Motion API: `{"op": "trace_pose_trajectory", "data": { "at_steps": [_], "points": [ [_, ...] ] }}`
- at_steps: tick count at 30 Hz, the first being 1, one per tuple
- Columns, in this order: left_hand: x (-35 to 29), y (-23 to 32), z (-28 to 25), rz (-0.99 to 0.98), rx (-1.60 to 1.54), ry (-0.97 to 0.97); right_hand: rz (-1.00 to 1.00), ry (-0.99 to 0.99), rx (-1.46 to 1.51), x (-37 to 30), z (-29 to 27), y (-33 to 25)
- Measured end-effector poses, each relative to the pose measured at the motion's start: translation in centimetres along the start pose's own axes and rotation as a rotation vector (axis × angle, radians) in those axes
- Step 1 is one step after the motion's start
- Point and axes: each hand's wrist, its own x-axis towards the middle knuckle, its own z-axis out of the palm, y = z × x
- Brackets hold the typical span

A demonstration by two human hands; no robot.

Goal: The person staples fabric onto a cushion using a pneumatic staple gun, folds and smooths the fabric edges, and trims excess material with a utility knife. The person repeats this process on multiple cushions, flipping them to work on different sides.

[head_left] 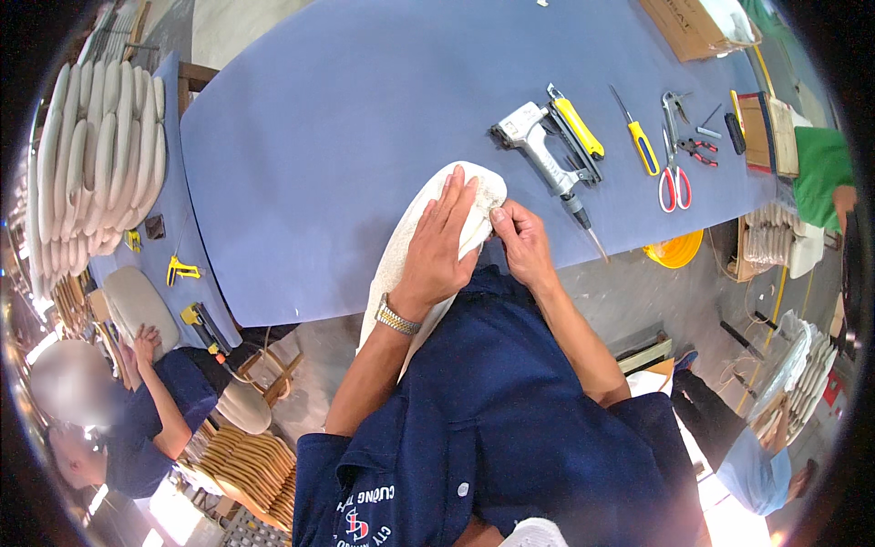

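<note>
Item under check: a long off-white cushion [394,263], located at the near edge of the blue desk [301,164], in front of the worker's body. Its rounded end reaches over the desk; the other end slants down toward the body. Whether the desk bears any weight cannot be told.

Left grip [437,244]: laid flat across the upper face, fingers extended, grasping nothing visibly; the underside is hidden. Right grip [526,242]: thumb and curled fingers closed on the cushion's right edge, close to the rounded end — a pinch on the rim, as far as the view shows.

Assessment: the step in hand appears to be working the curved edge under a steadying palm. Done well, the left palm presses evenly and braces the cushion, while the right thumb works the edge in short, equal strokes. Slack is likeliest at the curve, so that stretch deserves slow handling — a hard pull could pucker the face. The metal wristwatch [397,314] sits close to the cushion and should not rub it. The staple gun [527,129] and scissors [673,167] lie apart, to the right; clearance appears adequate.
</note>
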Motion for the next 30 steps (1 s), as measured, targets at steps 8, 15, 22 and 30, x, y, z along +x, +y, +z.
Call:
{"op": "trace_pose_trajectory", "data": {
  "at_steps": [8,15,22,30],
  "points": [
    [0.4,0.2,-1.1,-0.032,0.010,-0.198,0.034,-0.132,0.407,0.9,0.0,1.8],
    [4.8,-3.0,-0.7,-0.285,-0.394,-0.283,0.031,-0.174,0.440,1.3,0.3,1.8],
    [3.9,-3.5,-0.1,-0.109,-0.089,-0.364,0.066,-0.179,0.559,1.3,0.3,2.4],
    [3.7,-1.0,0.0,-0.115,0.132,-0.369,0.063,-0.195,0.451,1.7,-0.6,2.4]
  ]
}}
